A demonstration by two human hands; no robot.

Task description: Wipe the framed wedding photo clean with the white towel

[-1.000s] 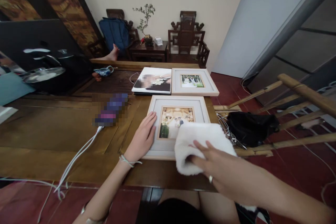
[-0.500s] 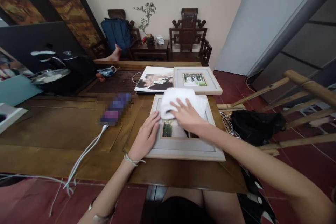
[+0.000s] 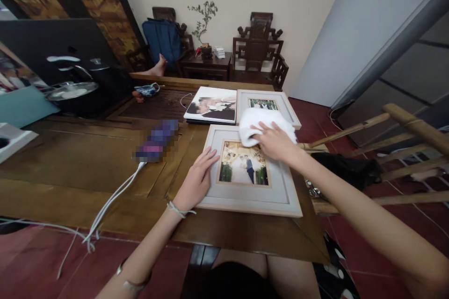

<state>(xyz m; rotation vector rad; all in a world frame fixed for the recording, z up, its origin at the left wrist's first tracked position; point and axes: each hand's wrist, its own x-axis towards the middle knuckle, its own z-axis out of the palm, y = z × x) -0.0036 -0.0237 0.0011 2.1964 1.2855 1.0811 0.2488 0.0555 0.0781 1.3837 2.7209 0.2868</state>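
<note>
A pale wooden picture frame (image 3: 252,201) lies flat before me, with a photo (image 3: 242,168) of two people in its middle. My left hand (image 3: 199,175) rests on the frame's left edge, fingers stretched out and holding nothing. Over the frame's upper right part, my right hand (image 3: 273,140) has its fingers on a folded white cloth (image 3: 263,119) and grips it. The cloth hides the frame's upper right corner and part of a second picture frame (image 3: 294,119) behind. Left of that second frame lies a white-covered photo book (image 3: 210,103).
A blurred phone (image 3: 157,140) with white cables (image 3: 115,196) lies to the left on the wooden table (image 3: 87,149). Farther left stand a glass-lidded pot (image 3: 72,93) and a white box (image 3: 16,147). A bamboo rack (image 3: 414,126) is at the right. Someone's bare foot (image 3: 160,65) shows behind the table.
My right hand has moved the cloth rightward and slightly back across the frame, uncovering the photo. My left hand stays at the left edge. The view has shifted slightly.
</note>
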